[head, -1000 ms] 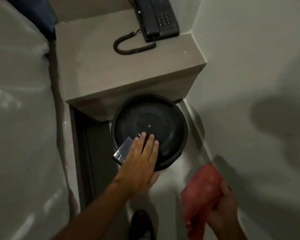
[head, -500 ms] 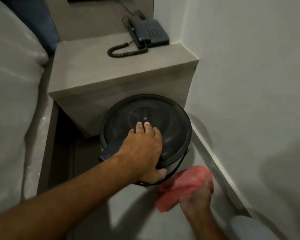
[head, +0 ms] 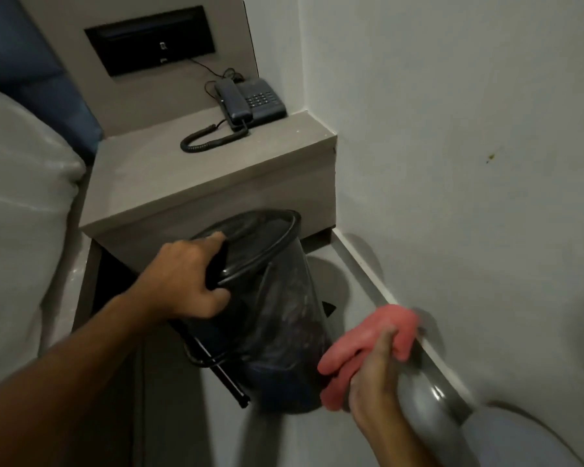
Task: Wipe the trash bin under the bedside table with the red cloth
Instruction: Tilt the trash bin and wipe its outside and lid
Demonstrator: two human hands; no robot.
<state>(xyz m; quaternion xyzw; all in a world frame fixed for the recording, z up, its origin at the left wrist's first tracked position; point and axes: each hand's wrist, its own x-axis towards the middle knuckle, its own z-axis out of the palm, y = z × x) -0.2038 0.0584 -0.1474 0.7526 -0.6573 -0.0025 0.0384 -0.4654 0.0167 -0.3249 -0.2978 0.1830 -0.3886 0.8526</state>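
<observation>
Tipping the trash bin [head: 277,308] by its rim, left hand [head: 186,278] fingers clamped there, exposes its side to the red cloth [head: 368,345] bunched in the right hand [head: 375,382] fingers.

A dark corded telephone [head: 250,101] sits at the upper centre of the frame, its handset resting on the cradle at the left of the keypad. Its coiled cord [head: 205,138] loops forward and to the left, lying just in front of the set. Above and to the left, a black rectangular recess [head: 149,40] is set into a grey panel, with a thin cable running from it down toward the telephone. A blue padded headboard [head: 31,72] fills the upper left corner, and a pale pillow [head: 17,197] lies below it along the left edge. A plain white wall [head: 469,146] takes up the right side, meeting the grey floor [head: 300,439] at a skirting strip.
</observation>
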